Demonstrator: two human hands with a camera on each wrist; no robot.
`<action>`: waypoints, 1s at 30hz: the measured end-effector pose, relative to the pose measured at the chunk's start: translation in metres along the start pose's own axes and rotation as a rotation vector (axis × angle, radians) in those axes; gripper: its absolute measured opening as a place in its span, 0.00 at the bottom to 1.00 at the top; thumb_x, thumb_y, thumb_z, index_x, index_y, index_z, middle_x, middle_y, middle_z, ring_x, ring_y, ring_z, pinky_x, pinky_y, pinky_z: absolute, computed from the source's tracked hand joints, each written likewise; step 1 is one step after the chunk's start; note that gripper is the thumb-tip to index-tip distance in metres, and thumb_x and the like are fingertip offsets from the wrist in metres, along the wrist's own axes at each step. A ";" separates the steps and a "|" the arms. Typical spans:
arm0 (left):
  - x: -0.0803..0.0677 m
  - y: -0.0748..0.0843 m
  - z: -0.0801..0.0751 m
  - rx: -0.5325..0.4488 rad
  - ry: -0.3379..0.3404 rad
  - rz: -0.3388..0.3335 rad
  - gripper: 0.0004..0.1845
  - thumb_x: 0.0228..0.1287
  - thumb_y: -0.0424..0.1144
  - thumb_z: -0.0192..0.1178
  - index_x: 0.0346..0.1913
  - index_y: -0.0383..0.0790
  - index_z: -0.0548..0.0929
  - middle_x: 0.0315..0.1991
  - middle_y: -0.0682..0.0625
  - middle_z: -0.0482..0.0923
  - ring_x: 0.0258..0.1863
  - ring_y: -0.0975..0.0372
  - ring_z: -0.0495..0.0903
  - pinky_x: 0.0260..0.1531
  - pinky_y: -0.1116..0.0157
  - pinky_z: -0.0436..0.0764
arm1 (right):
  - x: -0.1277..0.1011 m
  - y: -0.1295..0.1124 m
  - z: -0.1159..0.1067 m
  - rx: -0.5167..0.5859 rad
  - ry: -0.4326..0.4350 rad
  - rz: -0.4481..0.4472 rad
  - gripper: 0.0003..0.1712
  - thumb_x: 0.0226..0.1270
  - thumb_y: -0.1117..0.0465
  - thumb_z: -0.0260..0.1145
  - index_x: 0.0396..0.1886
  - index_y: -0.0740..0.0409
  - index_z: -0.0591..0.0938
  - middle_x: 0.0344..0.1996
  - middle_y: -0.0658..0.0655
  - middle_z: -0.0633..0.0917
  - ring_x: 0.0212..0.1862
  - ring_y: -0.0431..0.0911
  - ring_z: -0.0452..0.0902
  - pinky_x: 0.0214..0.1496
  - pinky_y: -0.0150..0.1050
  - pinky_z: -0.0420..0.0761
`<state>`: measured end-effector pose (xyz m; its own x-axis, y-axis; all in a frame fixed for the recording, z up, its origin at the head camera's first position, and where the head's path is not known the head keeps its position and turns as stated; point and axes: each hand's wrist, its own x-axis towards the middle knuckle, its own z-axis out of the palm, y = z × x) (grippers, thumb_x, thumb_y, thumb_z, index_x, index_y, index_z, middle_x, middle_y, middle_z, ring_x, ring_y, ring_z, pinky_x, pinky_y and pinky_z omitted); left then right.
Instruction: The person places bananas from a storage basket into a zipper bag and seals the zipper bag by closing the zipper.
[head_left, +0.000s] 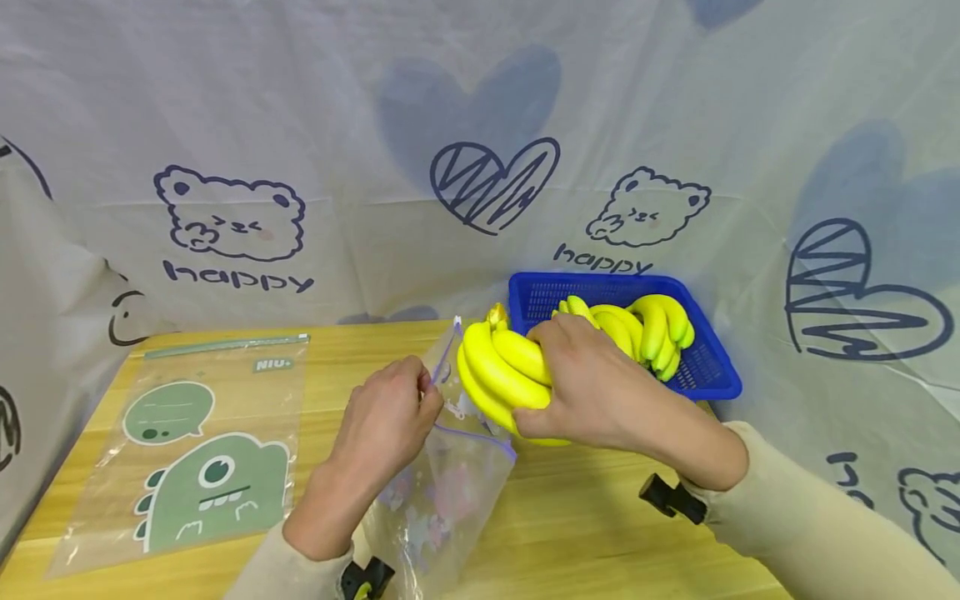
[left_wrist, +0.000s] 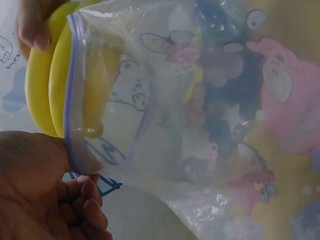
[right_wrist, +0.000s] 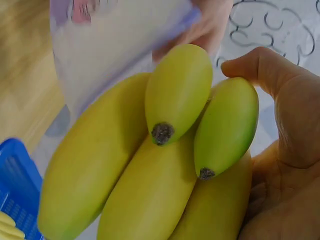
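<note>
Person seated at a wooden table (head_left: 600, 517), seen from just behind the hands. The right hand (head_left: 592, 387) is wrapped around a bunch of bananas (head_left: 498, 367), fingers over the top and thumb beneath, and carries it clear of the tabletop. The left hand (head_left: 386, 421) pinches the rim of a clear zip bag (head_left: 450, 492) printed with pink cartoon figures and holds that rim lifted; the rest of the bag trails down toward the person.

Key relation: the bunch lies immediately to the right of the bag's mouth, with its blunt tips pointing left toward the opening. The long axis of the fruit runs roughly left to right, in line with the mouth rather than across it. In the left wrist view, yellow fruit (left_wrist: 50, 75) sits against the purple zip edge; whether the tips have crossed the rim cannot be told. The right hand is the nearer to the fruit, the left to the bag.

Behind the right hand stands a blue basket (head_left: 712, 367) holding more bananas. A second, flat bag with a green dinosaur (head_left: 195, 450) lies well apart at far left.
</note>
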<state>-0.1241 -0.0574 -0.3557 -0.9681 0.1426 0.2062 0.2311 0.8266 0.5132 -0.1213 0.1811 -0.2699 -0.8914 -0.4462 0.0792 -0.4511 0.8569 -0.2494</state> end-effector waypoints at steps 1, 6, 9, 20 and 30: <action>0.000 0.000 -0.001 -0.011 0.007 0.000 0.08 0.68 0.35 0.54 0.29 0.43 0.75 0.25 0.50 0.73 0.25 0.55 0.73 0.30 0.55 0.75 | -0.003 -0.003 0.001 -0.008 -0.007 -0.020 0.37 0.46 0.44 0.79 0.50 0.61 0.78 0.40 0.53 0.77 0.41 0.47 0.72 0.40 0.40 0.75; -0.001 -0.001 -0.003 -0.072 0.018 -0.006 0.07 0.70 0.35 0.55 0.32 0.42 0.75 0.25 0.49 0.72 0.23 0.56 0.71 0.25 0.60 0.72 | -0.012 -0.014 0.008 -0.066 -0.055 -0.096 0.37 0.44 0.42 0.79 0.49 0.59 0.78 0.37 0.51 0.76 0.39 0.46 0.70 0.40 0.40 0.73; -0.001 -0.001 -0.002 -0.099 0.014 0.004 0.06 0.71 0.35 0.56 0.33 0.41 0.76 0.25 0.49 0.72 0.23 0.57 0.71 0.24 0.62 0.71 | -0.016 -0.019 0.013 -0.094 -0.103 -0.123 0.38 0.43 0.41 0.79 0.48 0.59 0.78 0.37 0.50 0.75 0.39 0.46 0.69 0.42 0.40 0.73; -0.005 0.009 0.006 -0.070 0.013 0.085 0.07 0.76 0.37 0.56 0.37 0.40 0.77 0.28 0.50 0.74 0.27 0.56 0.71 0.31 0.59 0.74 | -0.004 -0.018 0.038 -0.013 -0.226 -0.058 0.36 0.48 0.41 0.78 0.47 0.63 0.79 0.36 0.53 0.76 0.39 0.48 0.71 0.40 0.41 0.74; -0.008 0.015 0.014 -0.121 0.020 0.063 0.07 0.78 0.38 0.59 0.38 0.40 0.78 0.29 0.51 0.75 0.29 0.57 0.73 0.31 0.60 0.76 | 0.019 -0.004 0.049 0.088 -0.219 0.154 0.38 0.55 0.37 0.75 0.52 0.62 0.79 0.40 0.56 0.79 0.42 0.49 0.74 0.40 0.42 0.76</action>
<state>-0.1140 -0.0386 -0.3612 -0.9495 0.1801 0.2569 0.3022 0.7448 0.5950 -0.1346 0.1563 -0.3143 -0.9141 -0.3662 -0.1743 -0.2974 0.8974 -0.3259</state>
